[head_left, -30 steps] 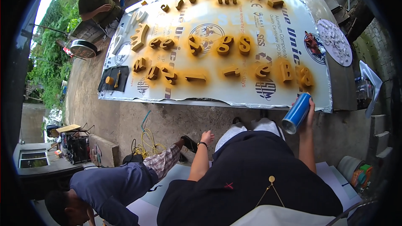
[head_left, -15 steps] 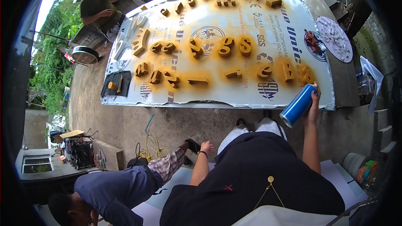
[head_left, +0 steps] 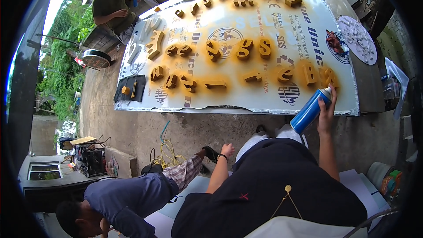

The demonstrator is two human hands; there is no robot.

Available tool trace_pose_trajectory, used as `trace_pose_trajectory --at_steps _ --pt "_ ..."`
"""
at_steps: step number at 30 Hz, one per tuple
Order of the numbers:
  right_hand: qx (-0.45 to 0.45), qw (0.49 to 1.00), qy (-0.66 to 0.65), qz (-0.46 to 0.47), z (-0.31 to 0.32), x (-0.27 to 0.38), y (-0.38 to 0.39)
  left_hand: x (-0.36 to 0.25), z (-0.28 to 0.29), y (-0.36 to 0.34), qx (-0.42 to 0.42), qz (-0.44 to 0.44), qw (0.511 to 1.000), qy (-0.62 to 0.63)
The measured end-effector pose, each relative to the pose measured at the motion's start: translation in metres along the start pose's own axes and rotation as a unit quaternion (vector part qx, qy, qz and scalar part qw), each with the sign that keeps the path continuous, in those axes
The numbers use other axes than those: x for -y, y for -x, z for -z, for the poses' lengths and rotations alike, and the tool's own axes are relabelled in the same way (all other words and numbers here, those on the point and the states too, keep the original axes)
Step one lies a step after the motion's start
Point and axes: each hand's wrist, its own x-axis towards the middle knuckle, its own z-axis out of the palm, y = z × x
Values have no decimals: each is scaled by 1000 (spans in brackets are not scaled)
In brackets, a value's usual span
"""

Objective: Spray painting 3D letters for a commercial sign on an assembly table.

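My right hand (head_left: 325,111) is wrapped around a blue spray can (head_left: 306,113), which is tilted with its nozzle end up, near the front right edge of the board-covered table (head_left: 246,101). Just beyond the nozzle stands a gold-coated raised letter (head_left: 328,79), with another gold letter (head_left: 309,76) to its left. Rows of such letters and a crown-shaped piece (head_left: 155,45) stand on the board, with gold-brown overspray around them. Low at my left side, my left hand (head_left: 227,150), with a dark bracelet at its wrist, is loosely curled and appears to hold nothing.
A person (head_left: 112,11) in a mask stands beyond the table's far left corner, holding a blue can. Another person (head_left: 128,202) bends at my lower left. Yellow cable (head_left: 167,154) lies on the floor. A round white panel (head_left: 358,39) with small pieces lies at the right.
The view has shifted slightly, so the table sits farther right in it. My right hand and the spray can have moved a little left relative to the letters.
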Motion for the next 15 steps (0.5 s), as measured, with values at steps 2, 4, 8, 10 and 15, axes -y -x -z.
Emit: trace_pose_trajectory --at_steps 2,4,8,10,15 --pt "-1 1000 23 13 5 -4 -1 -4 -2 3 -1 -2 1000 -9" --pt "-41 994 82 62 10 -4 -6 -2 2 3 -6 -3 1000 -15" --pt "-142 983 -85 -77 47 -19 -27 8 11 2 -7 -7 1000 -12" --pt "-156 886 -362 -246 72 -36 -35 9 14 5 -8 -16 1000 -25" --pt "-22 972 -173 -160 36 19 2 12 21 9 -19 12 999 -44"
